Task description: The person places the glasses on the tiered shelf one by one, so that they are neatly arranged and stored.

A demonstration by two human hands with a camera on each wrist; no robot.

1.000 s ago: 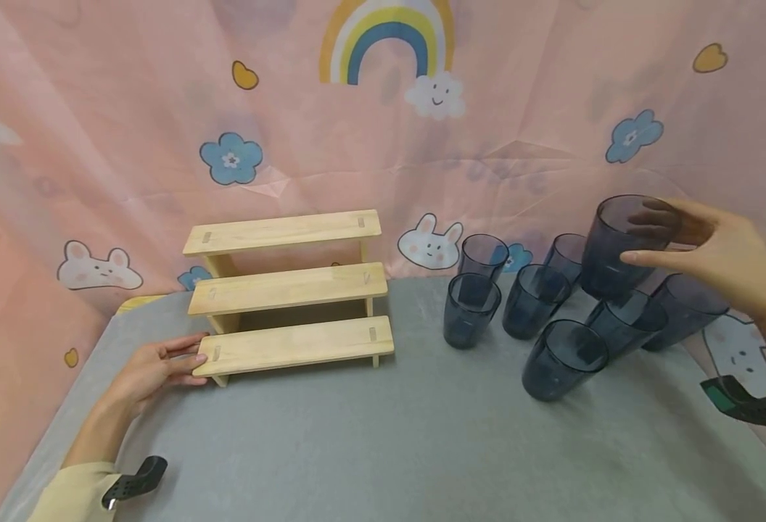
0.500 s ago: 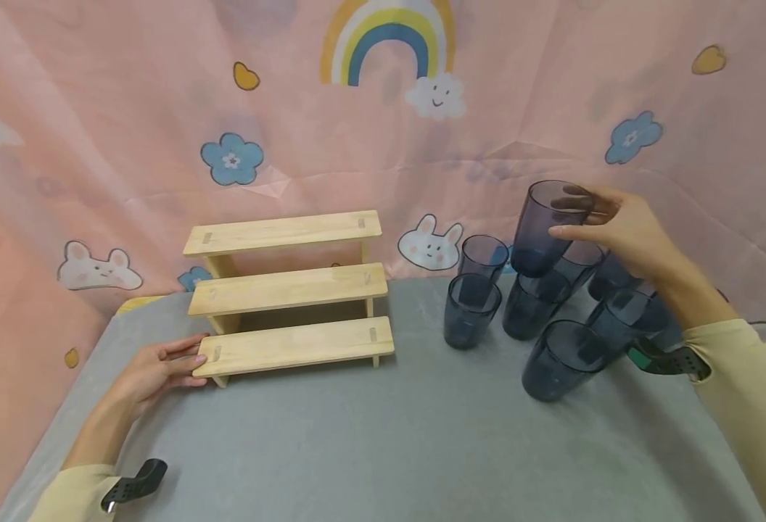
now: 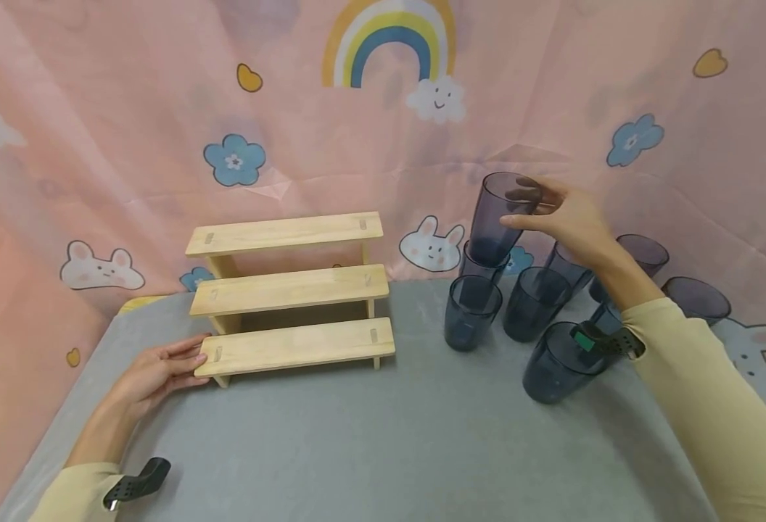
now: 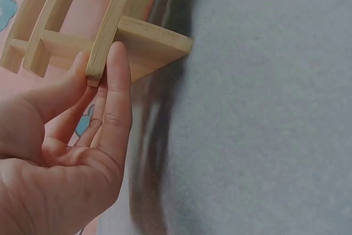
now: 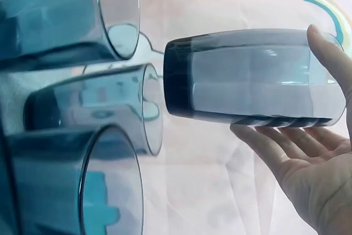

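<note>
My right hand (image 3: 575,221) grips a dark tinted drinking glass (image 3: 497,221) near its rim. It is raised off the table, its base over the glass at the back left of the group. In the right wrist view the thumb lies on one side of this held glass (image 5: 247,78), the fingers on the other. At the left, my left hand (image 3: 154,373) pinches the end of the lowest board of a three-tier wooden shelf rack (image 3: 291,290). The left wrist view has the thumb on one face of the board (image 4: 102,53) and fingers on the other.
Several matching tinted glasses stand upright at the right, among them a front one (image 3: 559,373) and a left one (image 3: 471,319). My right forearm passes over some of them. A grey cloth (image 3: 357,442) covers the table; a pink patterned curtain (image 3: 520,87) hangs behind.
My right hand has carried the glass leftward and slightly up, from over the right-hand glasses to over the back left one. My left hand has stayed on the shelf rack.
</note>
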